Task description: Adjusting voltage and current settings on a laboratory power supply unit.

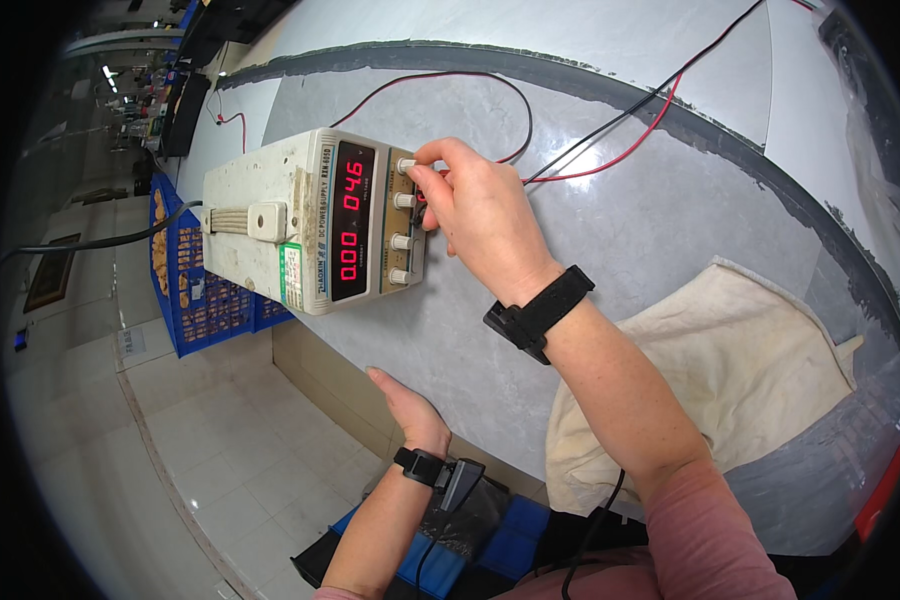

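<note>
A beige bench power supply [260, 180] rests on the grey tabletop, with glowing red digits in its dark display [352, 225]. Several white knobs line its front panel. My right hand [470, 190] pinches the topmost knob [404, 165] between thumb and fingers; the other fingers curl beside the panel and partly hide it. A lower knob [401, 242] stands untouched. Past the table's edge, below the power supply, my left hand [415, 408] is held out with its fingers stretched and nothing visible in it. A black strap with a small device sits on each wrist.
Red and black leads [620, 152] run across the grey tabletop [490, 370]. A cream cloth [710, 370] lies under my right forearm. Blue baskets [195, 335] holding small tan pieces stand behind the power supply, whose black cable [100, 243] leads left. Blue bins [510, 540] sit below the table.
</note>
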`<control>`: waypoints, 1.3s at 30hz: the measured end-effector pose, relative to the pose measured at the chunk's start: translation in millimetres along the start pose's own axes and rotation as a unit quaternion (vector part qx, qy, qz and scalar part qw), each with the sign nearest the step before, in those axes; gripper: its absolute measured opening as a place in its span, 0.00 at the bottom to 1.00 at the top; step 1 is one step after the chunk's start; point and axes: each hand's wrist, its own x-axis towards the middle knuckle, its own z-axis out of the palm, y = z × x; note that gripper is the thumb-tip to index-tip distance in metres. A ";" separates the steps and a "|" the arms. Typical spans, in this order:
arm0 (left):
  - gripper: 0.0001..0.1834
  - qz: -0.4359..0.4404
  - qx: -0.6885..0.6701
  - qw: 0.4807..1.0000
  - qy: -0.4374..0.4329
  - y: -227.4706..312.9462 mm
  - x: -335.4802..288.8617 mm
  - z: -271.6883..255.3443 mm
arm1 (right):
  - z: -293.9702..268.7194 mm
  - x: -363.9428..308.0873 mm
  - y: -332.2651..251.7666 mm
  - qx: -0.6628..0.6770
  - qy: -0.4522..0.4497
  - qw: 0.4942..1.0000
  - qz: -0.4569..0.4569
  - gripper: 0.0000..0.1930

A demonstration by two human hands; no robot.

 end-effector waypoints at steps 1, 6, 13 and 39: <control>0.47 -0.001 -0.002 1.000 -0.002 -1.1 1.1 -0.4 | 0.3 0.1 0.6 -0.007 0.004 1.000 -0.004 0.09; 0.47 0.001 0.019 1.000 0.006 3.0 -2.6 -0.4 | -1.7 0.4 -2.8 -0.016 0.000 1.000 0.006 0.10; 0.47 -0.004 0.014 1.000 0.001 1.6 -0.7 0.2 | -3.7 4.3 1.4 -0.027 0.039 0.998 -0.050 0.08; 0.47 0.014 0.021 1.000 0.010 -1.0 2.5 0.0 | -22.6 3.9 -12.6 -0.082 -0.127 0.988 0.014 0.07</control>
